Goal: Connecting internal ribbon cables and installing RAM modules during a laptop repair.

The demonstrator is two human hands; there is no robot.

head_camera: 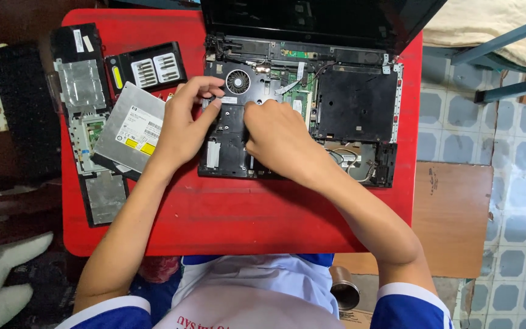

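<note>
While both hands are working inside it, the opened laptop base (pixel 336 103) is lying on the red table (pixel 245 213).

The left hand (pixel 184 125) is resting on the base's left edge, its fingers (pixel 205 85) curling in a pinch just beside the round cooling fan (pixel 237 81); whether they are clamping anything cannot be told. The right hand (pixel 281 140) is pressing down on the exposed black frame right of that pinch, fingertips bent onto it, nothing visibly held. Left of the left hand, a silver optical drive (pixel 130 128) is lying touching the wrist, with the removed palm-rest panel (pixel 86 122) and a black screwdriver-bit case (pixel 147 70) beyond it.
</note>
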